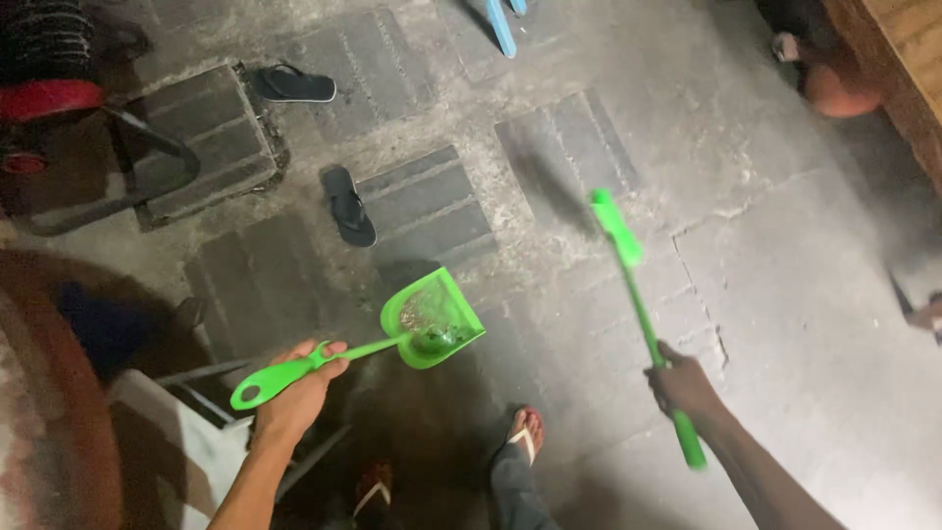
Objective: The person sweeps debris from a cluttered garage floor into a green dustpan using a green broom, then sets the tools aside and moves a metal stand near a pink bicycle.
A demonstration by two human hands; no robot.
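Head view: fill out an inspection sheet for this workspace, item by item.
Surface: cracked grey concrete floor with ridged paving slabs.
Job's things: green dustpan holding debris; green broom handle.
Clutter: two black flip-flops, apart; a blue item at the top edge.
Hands: left hand grips the dustpan's handle; right hand grips the broom handle.
Cables: nothing seen.
Surroundings: red-and-black machine upper left; wooden wall upper right; the person's sandalled feet below.

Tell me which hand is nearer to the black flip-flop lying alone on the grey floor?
Left. The left hand, holding the green plastic dustpan, is just below the black flip-flop; the right hand, gripping the green stick, is far to its right.
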